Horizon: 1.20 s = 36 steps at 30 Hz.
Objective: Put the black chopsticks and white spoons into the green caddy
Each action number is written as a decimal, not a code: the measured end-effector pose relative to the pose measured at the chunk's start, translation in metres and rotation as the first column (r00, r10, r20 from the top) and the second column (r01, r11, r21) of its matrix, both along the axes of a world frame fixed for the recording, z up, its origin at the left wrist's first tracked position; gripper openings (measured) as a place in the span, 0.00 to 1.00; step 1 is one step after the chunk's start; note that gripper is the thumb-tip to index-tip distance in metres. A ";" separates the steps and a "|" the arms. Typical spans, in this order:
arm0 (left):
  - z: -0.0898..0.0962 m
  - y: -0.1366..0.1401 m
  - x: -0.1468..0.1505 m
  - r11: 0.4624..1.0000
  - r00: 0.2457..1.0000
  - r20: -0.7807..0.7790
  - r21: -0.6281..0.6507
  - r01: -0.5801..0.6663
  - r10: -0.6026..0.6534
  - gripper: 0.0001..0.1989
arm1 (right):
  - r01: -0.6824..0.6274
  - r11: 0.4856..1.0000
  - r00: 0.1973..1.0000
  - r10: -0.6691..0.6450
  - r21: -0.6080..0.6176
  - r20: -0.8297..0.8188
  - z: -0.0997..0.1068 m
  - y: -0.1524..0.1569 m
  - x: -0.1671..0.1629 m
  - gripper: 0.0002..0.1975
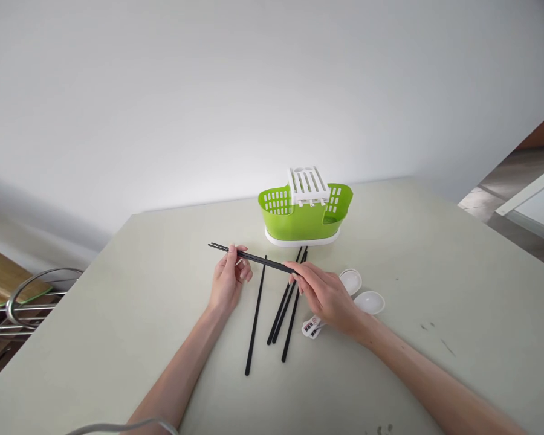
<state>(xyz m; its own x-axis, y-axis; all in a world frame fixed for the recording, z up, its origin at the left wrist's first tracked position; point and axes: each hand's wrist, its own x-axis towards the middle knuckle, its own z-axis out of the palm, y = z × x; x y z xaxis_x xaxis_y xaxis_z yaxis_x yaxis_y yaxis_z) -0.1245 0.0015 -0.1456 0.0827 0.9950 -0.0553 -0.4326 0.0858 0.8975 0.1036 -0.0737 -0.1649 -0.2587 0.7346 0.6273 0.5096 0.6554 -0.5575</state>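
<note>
A pair of black chopsticks (266, 261) is held level above the table between both hands. My left hand (229, 275) pinches them near their thin ends, thumb on top. My right hand (329, 296) grips their thick ends, fingers closed. Below lie several more black chopsticks: one single chopstick (255, 326) to the left and a loose group (282, 311) in the middle. Two white spoons (369, 302) rest on the table partly under my right hand, which hides part of their handles. Behind stands a green cutlery basket (299, 222) with a white slotted top (309, 184).
The pale table (172, 241) meets a plain wall (199, 109) at the back. At the left edge, a metal rack (25, 317) holds a wooden board (4, 278). A grey cable (118, 427) crosses the bottom of the view.
</note>
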 end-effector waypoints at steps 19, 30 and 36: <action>0.145 0.093 -0.042 0.826 0.879 -0.113 0.413 -0.383 0.464 0.15 | 0.392 0.917 0.887 -0.356 0.072 -0.293 0.003 0.033 0.045 0.08; 0.153 0.114 0.012 0.797 0.695 -0.496 0.574 -0.187 0.520 0.20 | 0.378 0.772 0.292 -0.624 -0.512 -0.725 -0.008 0.064 0.116 0.08; 0.138 0.119 0.027 0.795 0.542 -0.643 0.601 -0.081 0.541 0.20 | 0.355 0.773 0.213 -0.615 -0.526 -0.759 -0.014 0.069 0.130 0.09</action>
